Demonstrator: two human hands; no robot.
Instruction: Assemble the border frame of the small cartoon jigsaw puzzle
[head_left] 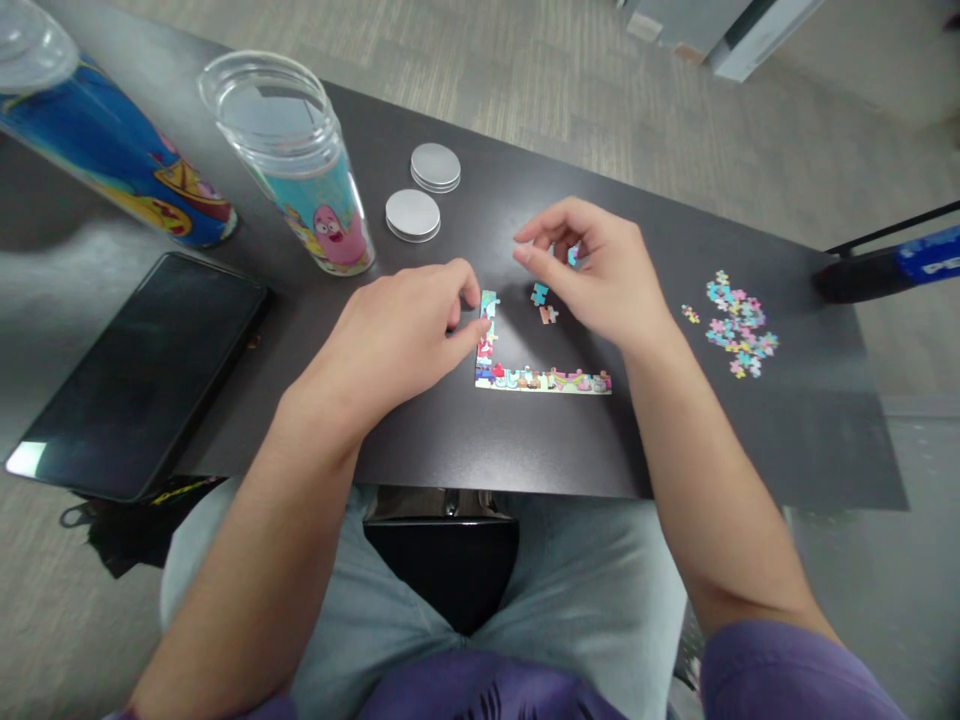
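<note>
An L-shaped strip of joined puzzle pieces (pixel 544 380) lies on the dark table (pixel 675 440) in front of me. My left hand (pixel 397 335) rests beside the strip's upright arm, fingertips pinching or pressing the top piece (pixel 489 303). My right hand (pixel 592 265) hovers just above and to the right, fingers curled, with a blue piece (pixel 573 256) showing under the palm. Two loose pieces, one blue (pixel 539 293) and one orange (pixel 548 315), lie between the hands.
A pile of loose puzzle pieces (pixel 737 325) lies at the right. Two clear cartoon-printed canisters (pixel 315 180) (pixel 97 140) stand at the back left, with two round metal lids (pixel 412 214) (pixel 436 166) nearby. A dark tablet (pixel 142 375) lies at the left edge.
</note>
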